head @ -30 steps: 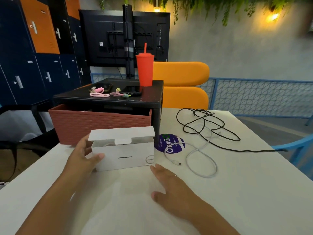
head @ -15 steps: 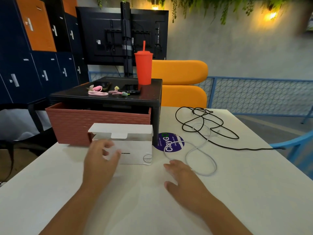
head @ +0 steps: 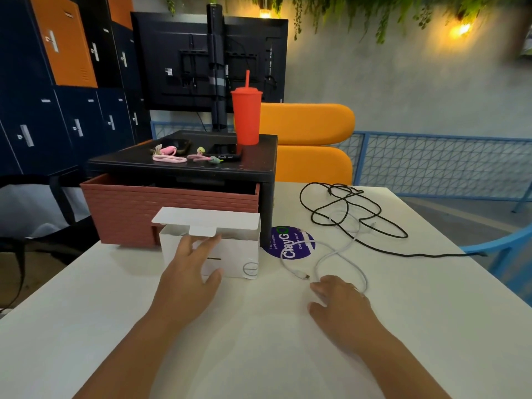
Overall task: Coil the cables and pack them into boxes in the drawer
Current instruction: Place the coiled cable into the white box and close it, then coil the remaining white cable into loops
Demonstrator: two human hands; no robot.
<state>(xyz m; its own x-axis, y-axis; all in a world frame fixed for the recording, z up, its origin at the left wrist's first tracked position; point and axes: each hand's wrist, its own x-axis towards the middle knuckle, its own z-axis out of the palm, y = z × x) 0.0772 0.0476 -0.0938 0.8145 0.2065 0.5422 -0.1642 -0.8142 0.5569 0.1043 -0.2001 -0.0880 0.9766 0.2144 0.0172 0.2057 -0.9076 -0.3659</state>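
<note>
Two hands sit low in my view. The left hand [head: 187,272] lies over the front face of the white box [head: 239,254], fingers straight and spread, tips up by the box's open mouth, thumb out to the right. It grasps nothing. The box stands on the white table [head: 417,326] at the centre of the frame with its lid flap [head: 207,218] tipped back, right against the front of the brick-patterned drawer [head: 123,208]. That drawer is pulled out from under a black stand [head: 184,168].

The right hand [head: 342,303] rests palm down on the table, lower right of centre, fingers loose and uncurled, holding nothing. The white cable [head: 342,251] lies uncoiled in a loose loop just above that hand, with its plug end just beside the fingertips. The loop may brush the hand's right edge, but I cannot tell for sure from this angle.

Further up and right, the black cable [head: 354,214] sprawls in a tangle, one end trailing toward the right edge of the frame. A round purple sticker [head: 290,244] lies between the box and the white cable. On the stand I see a red tumbler [head: 246,116] and some pink cables [head: 169,157].
</note>
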